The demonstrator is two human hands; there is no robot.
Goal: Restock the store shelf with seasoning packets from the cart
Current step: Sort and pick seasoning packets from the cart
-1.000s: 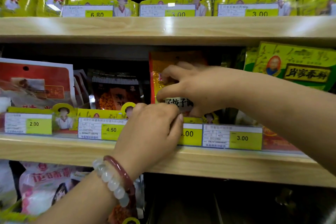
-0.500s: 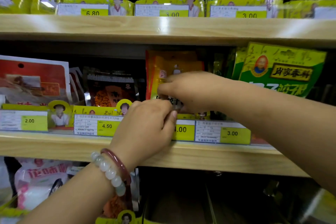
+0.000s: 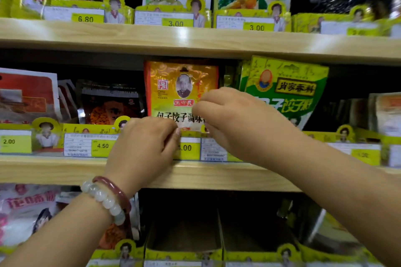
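An orange-yellow seasoning packet (image 3: 173, 84) with a portrait on it stands upright in the middle of the wooden middle shelf (image 3: 65, 171). My left hand (image 3: 143, 145), with bead bracelets on the wrist, has its fingers curled and pinches the packet's lower edge just above the price strip. Curled fingertips of my right hand (image 3: 236, 121) pinch the packet's right edge and cover its lower right corner. The cart is out of view.
A green packet (image 3: 286, 93) leans right beside the orange one; a dark packet (image 3: 108, 104) and a red-and-white packet (image 3: 26, 95) stand to its left. Yellow price tags (image 3: 91, 145) line the shelf front. The upper shelf (image 3: 195, 43) carries more packets. Cardboard trays (image 3: 184, 234) sit below.
My right hand has slid down and to the right off the packet's face, so its portrait and lettering now show. My left hand stays at the lower edge.
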